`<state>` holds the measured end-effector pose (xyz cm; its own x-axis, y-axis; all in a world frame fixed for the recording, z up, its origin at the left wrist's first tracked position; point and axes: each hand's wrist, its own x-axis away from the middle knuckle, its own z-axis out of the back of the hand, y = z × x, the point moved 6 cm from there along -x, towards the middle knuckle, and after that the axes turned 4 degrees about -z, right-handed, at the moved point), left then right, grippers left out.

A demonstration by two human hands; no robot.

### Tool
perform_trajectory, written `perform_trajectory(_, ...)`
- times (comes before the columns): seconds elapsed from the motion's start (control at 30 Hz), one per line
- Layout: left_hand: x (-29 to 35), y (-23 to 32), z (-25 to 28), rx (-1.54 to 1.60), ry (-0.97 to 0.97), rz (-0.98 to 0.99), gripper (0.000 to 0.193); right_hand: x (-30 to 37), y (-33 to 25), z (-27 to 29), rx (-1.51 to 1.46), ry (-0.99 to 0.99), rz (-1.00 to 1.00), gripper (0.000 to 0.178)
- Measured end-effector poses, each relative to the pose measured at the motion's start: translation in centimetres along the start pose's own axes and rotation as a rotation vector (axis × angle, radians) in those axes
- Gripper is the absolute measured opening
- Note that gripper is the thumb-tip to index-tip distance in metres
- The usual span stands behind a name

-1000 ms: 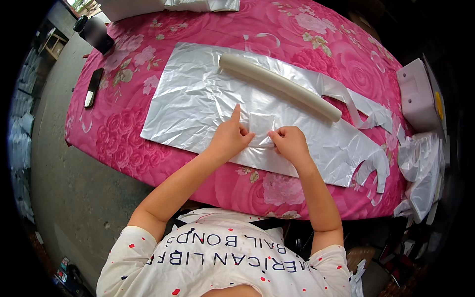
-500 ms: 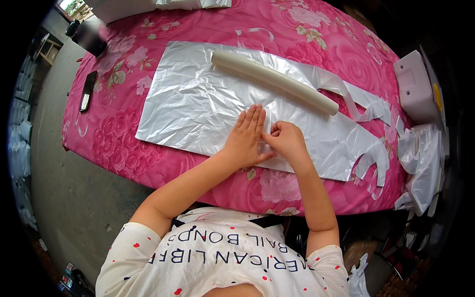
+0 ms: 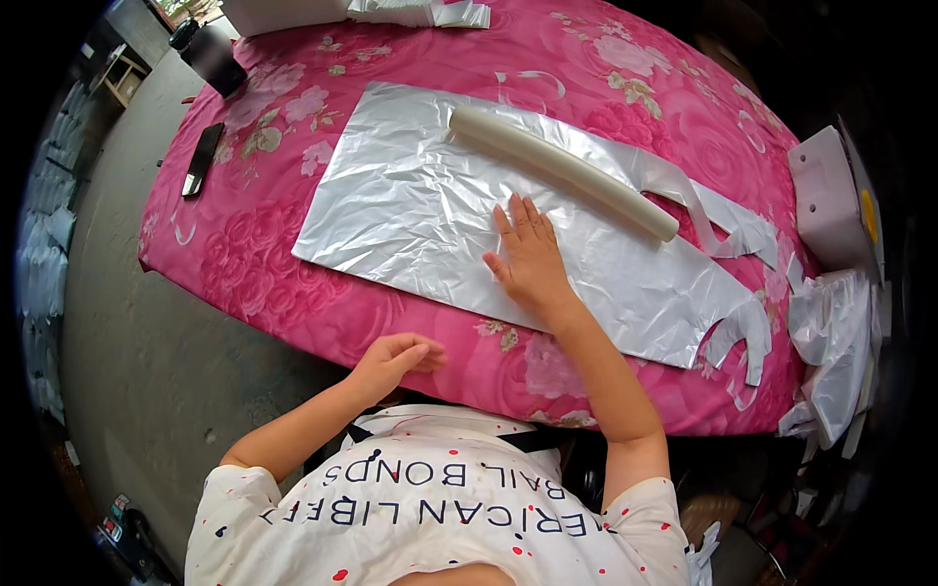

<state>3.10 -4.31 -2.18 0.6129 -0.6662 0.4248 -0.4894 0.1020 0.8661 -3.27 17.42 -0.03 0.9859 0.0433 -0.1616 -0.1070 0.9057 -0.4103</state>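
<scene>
A shiny silvery-white plastic apron lies spread on the table, its surface creased and its strap-like cut-outs toward the right. My right hand rests flat on the middle of it, fingers stretched out and thumb apart. Across its far side lies a long cream-coloured tube, slanting down to the right, just beyond my right fingertips. My left hand hovers off the plastic, near the table's front edge. Its fingers are loosely bent and a little blurred, with nothing seen in them.
A pink flowered cloth covers the table. At the left are a phone and a dark bottle. A pinkish-white box and crumpled clear plastic stand at the right. A white stack sits at the far edge.
My left hand has lifted off the plastic and drawn back to the near left. My right hand has gone from pinched fingers to lying flat on the apron. The view has shifted slightly.
</scene>
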Motion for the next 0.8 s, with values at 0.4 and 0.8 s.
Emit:
perform_trajectory(0.4,9.0,-7.3,4.9,0.304,0.568,0.184,0.020,9.2,-18.7,-6.9,-0.504,-0.442,0.296,0.065)
perform_trajectory(0.8,6.8,10.9,4.0,-1.042,0.561,-0.630,0.038,-6.0,-4.1,3.6,-0.571,0.174,0.085,0.012)
